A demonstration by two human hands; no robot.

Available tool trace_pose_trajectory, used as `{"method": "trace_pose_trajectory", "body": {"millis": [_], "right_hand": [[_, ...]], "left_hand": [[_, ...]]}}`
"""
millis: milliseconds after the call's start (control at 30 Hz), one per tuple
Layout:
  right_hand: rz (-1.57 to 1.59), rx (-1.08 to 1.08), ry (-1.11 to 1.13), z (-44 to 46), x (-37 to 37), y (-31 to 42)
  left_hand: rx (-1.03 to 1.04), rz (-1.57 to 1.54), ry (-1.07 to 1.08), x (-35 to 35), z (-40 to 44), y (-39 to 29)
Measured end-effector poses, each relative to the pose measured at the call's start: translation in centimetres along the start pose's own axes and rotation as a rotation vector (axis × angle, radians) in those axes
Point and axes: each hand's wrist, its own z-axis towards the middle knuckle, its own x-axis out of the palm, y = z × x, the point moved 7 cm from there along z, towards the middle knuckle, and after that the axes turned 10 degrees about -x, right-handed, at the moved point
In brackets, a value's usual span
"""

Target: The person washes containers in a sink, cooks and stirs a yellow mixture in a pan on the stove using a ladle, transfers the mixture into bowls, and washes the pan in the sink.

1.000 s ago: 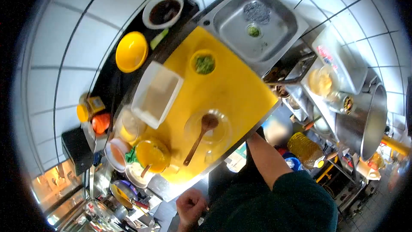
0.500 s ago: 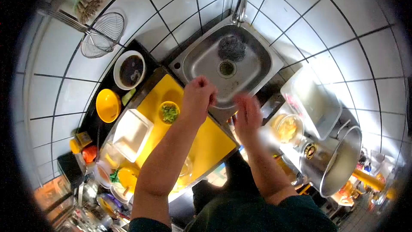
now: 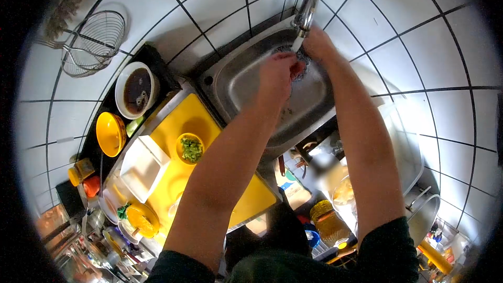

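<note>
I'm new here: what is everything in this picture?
Tap: one, silver, above sink
Sink: one, grey, top centre
Board: one, yellow, beside sink
Greens bowl: one, yellow, on board
Tub: one, white, board's left side
Dark-liquid bowl: one, white, left ledge
Ledge bowl: one, yellow, below the white one
Strainer: one, silver, left wall
Large box: one, translucent, right side
Lower edges: more clutter, too blurred to count
Sleeves: two, dark green, bottom
Left hand: one, bare, beneath tap
Right hand: one, bare, beside tap

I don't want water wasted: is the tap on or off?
On: a pale stream of water falls from the tap toward the left hand.
</note>
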Motion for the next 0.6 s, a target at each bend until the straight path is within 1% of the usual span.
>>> {"method": "trace_pose_trajectory", "body": {"millis": [33,133,233,267,300,367,400,467,500,533,567,600], "right_hand": [[0.037,-0.028,-0.082,-0.1,-0.2,0.3],[0.233,0.202,-0.325,-1.5,-1.4,-0.6],[0.888,0.535,-0.293,-2.7,2.3,-1.9],[0.804,0.533,-0.223,-2.6,3.4,-2.7],[0.723,0.527,-0.152,-2.5,4.5,-4.1],[0.536,0.482,-0.048,-2.1,3.9,-3.8],[0.428,0.452,0.009,-1.9,2.6,-3.0],[0.216,0.355,0.051,-1.1,0.2,-2.0],[0.136,0.312,0.038,-0.6,-1.0,-1.8],[-0.085,0.131,-0.078,0.1,-2.1,-1.8],[-0.029,0.209,-0.097,0.5,-2.3,-3.6],[0.400,0.401,-0.123,0.3,-2.0,-3.9]], "left_hand": [[0.034,-0.020,0.028,0.6,0.6,-0.6],[0.035,-0.126,-0.035,1.4,1.5,-1.3],[0.039,-0.149,-0.050,1.6,1.5,-1.4],[0.252,0.139,-0.008,0.9,3.2,-1.5],[0.461,0.432,0.030,-0.9,6.4,0.0],[0.445,0.592,0.103,-1.1,6.8,0.7],[0.229,0.443,0.130,0.5,4.0,-0.3],[-0.016,0.174,0.094,2.2,1.1,-0.8],[-0.047,0.060,0.039,2.2,0.8,-0.5],[-0.016,0.174,0.041,1.8,0.6,-0.2],[0.011,0.288,0.045,0.9,0.3,0.4],[0.036,0.400,0.048,0.2,-0.2,1.2]]}}
